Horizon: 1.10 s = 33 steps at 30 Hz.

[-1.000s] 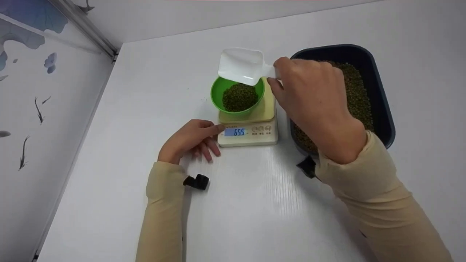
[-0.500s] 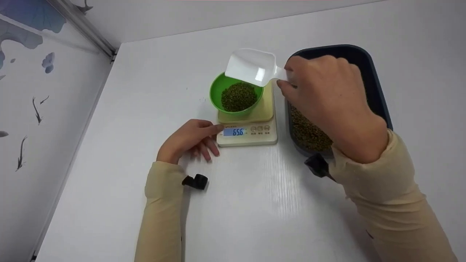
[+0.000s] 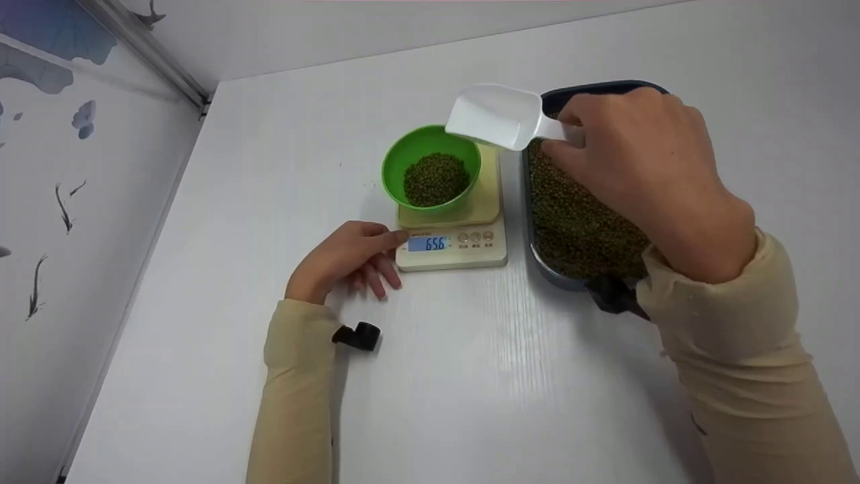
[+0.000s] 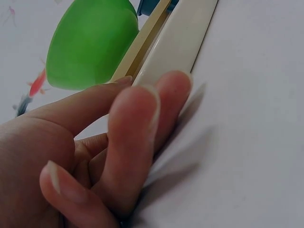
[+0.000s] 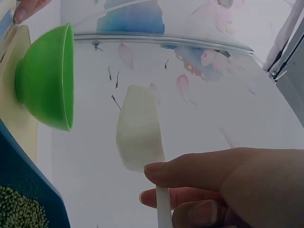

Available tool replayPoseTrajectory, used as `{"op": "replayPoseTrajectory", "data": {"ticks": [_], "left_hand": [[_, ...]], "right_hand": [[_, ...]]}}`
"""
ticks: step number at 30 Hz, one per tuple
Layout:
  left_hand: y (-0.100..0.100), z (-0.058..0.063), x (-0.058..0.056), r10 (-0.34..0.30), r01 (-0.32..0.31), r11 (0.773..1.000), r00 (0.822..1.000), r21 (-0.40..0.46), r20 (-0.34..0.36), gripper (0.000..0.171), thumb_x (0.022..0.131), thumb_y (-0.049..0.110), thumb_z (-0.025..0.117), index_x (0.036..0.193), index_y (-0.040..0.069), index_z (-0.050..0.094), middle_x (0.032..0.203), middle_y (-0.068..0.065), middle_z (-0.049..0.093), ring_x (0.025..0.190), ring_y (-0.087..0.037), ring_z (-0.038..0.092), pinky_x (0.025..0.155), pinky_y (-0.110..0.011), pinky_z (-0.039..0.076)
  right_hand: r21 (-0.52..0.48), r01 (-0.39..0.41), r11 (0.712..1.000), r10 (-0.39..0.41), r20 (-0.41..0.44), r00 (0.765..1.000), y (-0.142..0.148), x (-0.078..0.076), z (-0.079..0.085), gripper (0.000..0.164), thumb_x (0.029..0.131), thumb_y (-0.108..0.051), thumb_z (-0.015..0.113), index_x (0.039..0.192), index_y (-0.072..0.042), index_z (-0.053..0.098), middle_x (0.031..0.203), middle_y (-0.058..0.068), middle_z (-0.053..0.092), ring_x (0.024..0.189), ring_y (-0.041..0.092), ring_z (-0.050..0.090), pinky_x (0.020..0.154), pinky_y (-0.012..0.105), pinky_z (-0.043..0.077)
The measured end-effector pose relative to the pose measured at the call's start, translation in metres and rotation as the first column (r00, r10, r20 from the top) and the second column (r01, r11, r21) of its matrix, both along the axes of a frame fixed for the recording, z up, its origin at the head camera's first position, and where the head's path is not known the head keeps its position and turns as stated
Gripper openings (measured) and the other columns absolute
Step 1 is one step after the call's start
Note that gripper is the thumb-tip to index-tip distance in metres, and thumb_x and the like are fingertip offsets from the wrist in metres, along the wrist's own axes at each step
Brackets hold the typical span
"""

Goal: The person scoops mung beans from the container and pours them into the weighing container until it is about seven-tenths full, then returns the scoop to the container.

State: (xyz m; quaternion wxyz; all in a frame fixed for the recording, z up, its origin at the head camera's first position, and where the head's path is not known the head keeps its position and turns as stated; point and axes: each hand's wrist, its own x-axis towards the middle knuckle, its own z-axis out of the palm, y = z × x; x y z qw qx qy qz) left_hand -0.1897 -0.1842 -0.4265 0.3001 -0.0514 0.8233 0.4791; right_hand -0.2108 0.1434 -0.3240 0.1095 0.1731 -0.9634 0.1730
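Note:
My right hand (image 3: 645, 161) pinches the handle of a white scoop (image 3: 494, 117), held in the air between the bowl and the tub. No beans show in the scoop. A green bowl (image 3: 402, 153) with a heap of small green beans (image 3: 437, 180), like mung beans, stands on a kitchen scale (image 3: 451, 259) whose display reads 65.6. At the scale's left edge my left hand (image 3: 349, 255) rests on the table, its thumb touching the scale beside the display and its other fingers loosely bent. In the left wrist view, those fingers (image 4: 133, 128) hold nothing.
A dark blue tub (image 3: 561, 280) full of the same beans stands right of the scale, partly hidden under my right hand and forearm. Black wrist mounts (image 3: 359, 336) stick out from both sleeves. A patterned wall panel (image 3: 60, 269) borders the table on the left.
My right hand has moved right with the scoop, from above the bowl toward the tub. The display went from 65.5 to 65.6. My left hand stays at the scale.

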Motion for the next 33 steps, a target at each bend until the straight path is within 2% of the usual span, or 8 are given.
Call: {"op": "replayPoseTrajectory", "data": {"ticks": [4,8,22,26,30,33], "left_hand": [[-0.001,0.000,0.000,-0.003,0.003,1.000,1.000,-0.002,0.000,0.055,0.076,0.057,0.059,0.088,0.003,0.058,0.072,-0.017,0.066,0.057,-0.033,0.063,0.038,-0.026,0.041],[-0.001,0.000,-0.001,-0.003,0.003,1.000,1.000,-0.001,0.005,0.056,0.076,0.057,0.059,0.089,0.003,0.058,0.072,-0.017,0.066,0.057,-0.033,0.063,0.038,-0.026,0.040],[0.000,0.001,-0.002,-0.002,0.002,1.000,1.000,-0.001,0.016,0.055,0.076,0.057,0.059,0.089,0.003,0.058,0.073,-0.018,0.066,0.057,-0.033,0.063,0.038,-0.025,0.041],[0.003,0.009,0.000,0.012,-0.012,1.000,1.000,-0.010,0.012,0.052,0.078,0.054,0.059,0.089,0.003,0.058,0.072,-0.017,0.066,0.055,-0.031,0.063,0.038,-0.025,0.040],[0.008,0.021,0.008,0.002,-0.002,1.000,1.000,-0.005,0.018,0.044,0.084,0.046,0.056,0.088,0.002,0.058,0.072,-0.017,0.065,0.055,-0.030,0.063,0.039,-0.025,0.040],[0.009,0.027,0.014,0.000,0.000,1.000,0.999,-0.004,0.033,0.039,0.087,0.041,0.054,0.089,0.002,0.058,0.072,-0.018,0.065,0.055,-0.030,0.063,0.039,-0.025,0.041]], "right_hand": [[0.014,0.011,1.000,-0.011,0.021,1.000,0.007,-0.002,0.000,0.026,0.086,-0.038,0.051,0.078,-0.015,0.059,0.061,0.003,0.050,0.055,0.023,0.043,0.044,0.037,0.033],[0.023,0.024,0.999,-0.025,0.043,0.999,0.013,-0.003,0.000,0.028,0.086,-0.037,0.051,0.070,-0.015,0.055,0.058,0.004,0.047,0.053,0.024,0.040,0.043,0.036,0.030],[0.084,0.037,0.996,-0.048,0.129,0.991,0.032,-0.009,-0.002,0.030,0.085,-0.031,0.049,0.061,-0.014,0.051,0.053,0.004,0.043,0.051,0.023,0.038,0.041,0.033,0.027],[0.097,0.034,0.995,-0.048,0.151,0.987,0.039,-0.012,-0.004,0.028,0.086,-0.035,0.052,0.069,-0.014,0.058,0.058,0.005,0.049,0.054,0.024,0.041,0.042,0.034,0.029],[0.096,0.028,0.995,-0.046,0.195,0.980,0.040,-0.012,-0.004,0.027,0.086,-0.038,0.054,0.090,-0.014,0.067,0.072,0.007,0.060,0.059,0.024,0.046,0.045,0.035,0.032],[0.086,0.019,0.996,-0.039,0.232,0.972,0.038,-0.012,-0.004,0.029,0.086,-0.037,0.054,0.098,-0.014,0.067,0.082,0.008,0.063,0.062,0.024,0.049,0.047,0.036,0.034]]}}
